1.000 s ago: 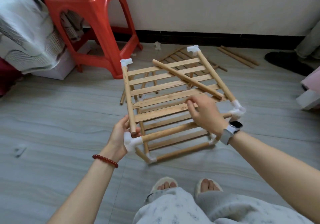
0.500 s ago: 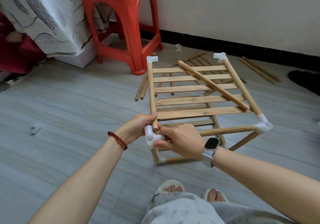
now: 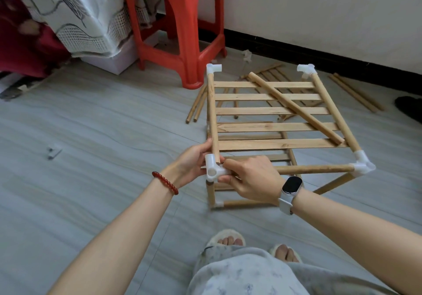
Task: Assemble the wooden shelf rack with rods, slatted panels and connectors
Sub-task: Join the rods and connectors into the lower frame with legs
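Note:
The partly built wooden rack (image 3: 278, 143) stands on the floor in front of me, with a slatted panel on top and white connectors at its corners. A loose rod (image 3: 294, 107) lies diagonally across the slats. My left hand (image 3: 194, 162) grips the left side rod just above the near-left white connector (image 3: 213, 169). My right hand (image 3: 253, 180) grips the front rod (image 3: 312, 169) where it enters that connector, fingers curled round it. The near-right connector (image 3: 363, 164) joins the front rod's other end.
A red plastic stool (image 3: 180, 25) stands behind the rack on the left, next to a draped patterned cloth (image 3: 75, 13). Spare rods (image 3: 196, 102) and another slatted panel lie on the floor behind. More rods (image 3: 356, 91) lie far right. A small white connector (image 3: 53, 151) lies left.
My right hand left the slats near the loose rod and came down to the near-left connector, taking hold of the front rod. The view has swung left and closer.

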